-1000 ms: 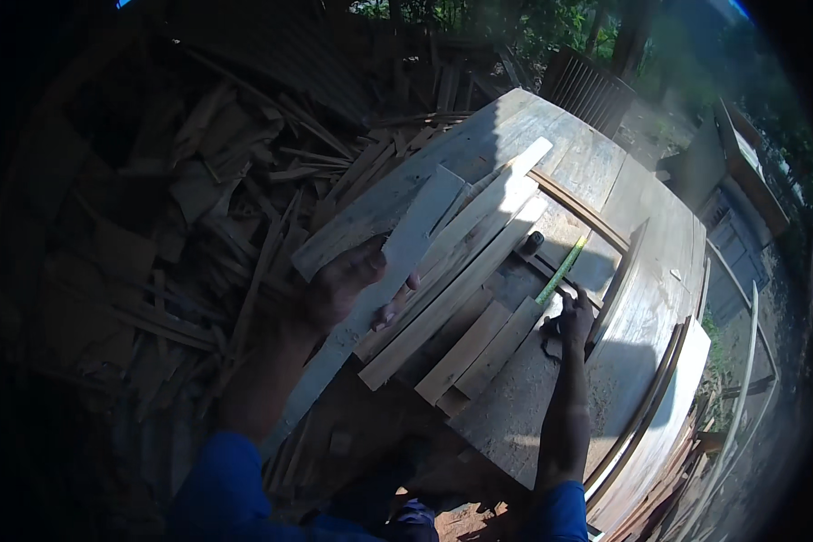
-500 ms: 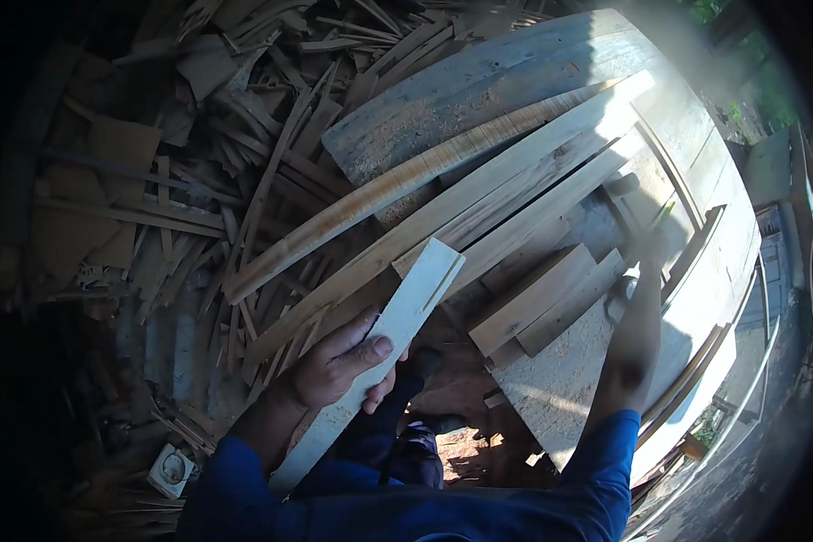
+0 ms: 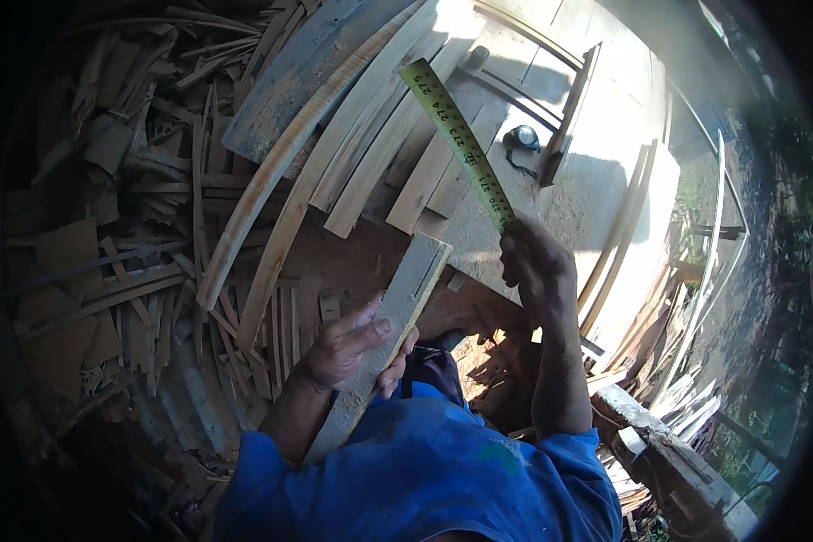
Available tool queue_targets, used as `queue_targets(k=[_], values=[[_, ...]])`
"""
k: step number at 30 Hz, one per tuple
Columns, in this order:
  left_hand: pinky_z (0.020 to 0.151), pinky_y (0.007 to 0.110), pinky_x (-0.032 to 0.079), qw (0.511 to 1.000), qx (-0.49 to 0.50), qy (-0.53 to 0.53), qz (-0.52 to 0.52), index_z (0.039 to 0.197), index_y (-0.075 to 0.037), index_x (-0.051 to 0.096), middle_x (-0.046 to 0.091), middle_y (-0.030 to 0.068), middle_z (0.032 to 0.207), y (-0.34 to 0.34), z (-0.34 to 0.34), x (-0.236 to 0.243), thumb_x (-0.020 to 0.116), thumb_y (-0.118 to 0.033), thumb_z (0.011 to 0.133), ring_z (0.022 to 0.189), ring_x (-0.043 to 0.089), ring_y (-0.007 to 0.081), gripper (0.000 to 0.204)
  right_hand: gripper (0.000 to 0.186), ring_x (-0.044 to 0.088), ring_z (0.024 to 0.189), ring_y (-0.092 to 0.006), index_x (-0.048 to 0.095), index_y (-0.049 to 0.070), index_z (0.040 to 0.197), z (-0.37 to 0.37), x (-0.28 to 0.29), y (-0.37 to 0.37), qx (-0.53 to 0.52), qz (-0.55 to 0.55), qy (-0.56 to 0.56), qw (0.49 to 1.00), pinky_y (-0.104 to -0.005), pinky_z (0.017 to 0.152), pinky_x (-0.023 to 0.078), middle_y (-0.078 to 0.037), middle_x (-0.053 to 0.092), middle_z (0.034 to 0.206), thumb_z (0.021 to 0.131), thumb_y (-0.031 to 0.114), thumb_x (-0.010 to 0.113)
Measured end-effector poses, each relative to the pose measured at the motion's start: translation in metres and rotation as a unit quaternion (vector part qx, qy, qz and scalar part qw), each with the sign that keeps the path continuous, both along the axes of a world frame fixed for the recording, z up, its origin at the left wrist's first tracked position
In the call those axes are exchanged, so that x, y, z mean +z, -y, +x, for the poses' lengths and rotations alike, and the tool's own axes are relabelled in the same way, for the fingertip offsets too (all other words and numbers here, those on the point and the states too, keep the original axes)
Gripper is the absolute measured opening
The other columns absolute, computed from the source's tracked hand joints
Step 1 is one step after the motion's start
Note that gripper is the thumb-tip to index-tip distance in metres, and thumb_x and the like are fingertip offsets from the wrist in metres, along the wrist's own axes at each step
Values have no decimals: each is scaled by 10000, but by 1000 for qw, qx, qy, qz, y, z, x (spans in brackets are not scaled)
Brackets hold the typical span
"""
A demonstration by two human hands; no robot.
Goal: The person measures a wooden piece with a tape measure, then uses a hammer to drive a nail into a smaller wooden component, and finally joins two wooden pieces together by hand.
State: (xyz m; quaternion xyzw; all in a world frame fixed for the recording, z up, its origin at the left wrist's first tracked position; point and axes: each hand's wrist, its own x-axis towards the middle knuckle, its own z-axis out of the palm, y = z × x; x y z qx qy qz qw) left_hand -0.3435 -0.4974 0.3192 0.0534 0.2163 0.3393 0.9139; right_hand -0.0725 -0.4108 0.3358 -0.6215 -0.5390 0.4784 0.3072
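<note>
My left hand is wrapped round a flat, pale wooden board, thumb across its face and fingers under its right edge. The board slants up and away from my body, with a dark line along its right side near the far end. In my right hand, to the right of the board, is one end of a yellow-green measuring tape strip. The strip stands out from the fist toward the far left, over the worktable, with its free end in the air. It does not touch the board.
On the worktable lie long planks, shorter wood blocks, a dark wooden bar and a small round dark object with a cord. Wood offcuts are heaped at the left. A thick timber is at lower right.
My right hand has come back from over the table toward me, and the tape strip now shows plainly in it. The left hand keeps its hold on the board. The view has turned.
</note>
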Motion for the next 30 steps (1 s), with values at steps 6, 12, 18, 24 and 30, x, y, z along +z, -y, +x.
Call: queue_targets(k=[6, 12, 18, 24, 30], values=[[673, 373, 592, 957, -61, -214, 186, 1445, 10, 280, 535, 214, 1146, 16, 60, 44, 464, -159, 1019, 778, 678, 262, 495, 272, 685, 706, -259, 670, 134, 1098, 24, 74, 70, 146, 245, 293, 913, -371, 587, 520, -66, 675, 807, 840, 149, 756], [721, 316, 570, 884, -48, -239, 399, 1361, 11, 396, 616, 119, 974, 43, 100, 62, 457, -152, 1033, 856, 661, 179, 371, 252, 638, 607, -240, 667, 173, 1049, 56, 91, 135, 58, 305, 339, 888, -370, 525, 479, -38, 607, 715, 819, 179, 770], [568, 310, 574, 895, -85, -293, 325, 1327, -42, 452, 645, 127, 908, 56, 139, 96, 481, -339, 1056, 670, 702, 210, 404, 372, 608, 573, -169, 635, 162, 1115, 85, 99, 176, 57, 356, 355, 863, -339, 451, 446, -4, 527, 674, 783, 214, 794], [504, 299, 547, 852, -107, -379, 344, 1215, -11, 532, 611, 86, 784, 74, 167, 110, 472, -442, 1045, 577, 666, 174, 468, 342, 647, 595, -241, 676, 129, 1138, 97, 108, 209, 47, 308, 307, 899, -356, 532, 490, -56, 627, 708, 807, 120, 764], [494, 291, 525, 850, -77, -394, 342, 1173, 11, 570, 601, 68, 694, 88, 164, 109, 433, -460, 1057, 534, 629, 141, 504, 377, 670, 646, -262, 641, 135, 1196, 95, 111, 225, 65, 220, 204, 952, -361, 562, 511, -71, 652, 768, 837, 130, 757]])
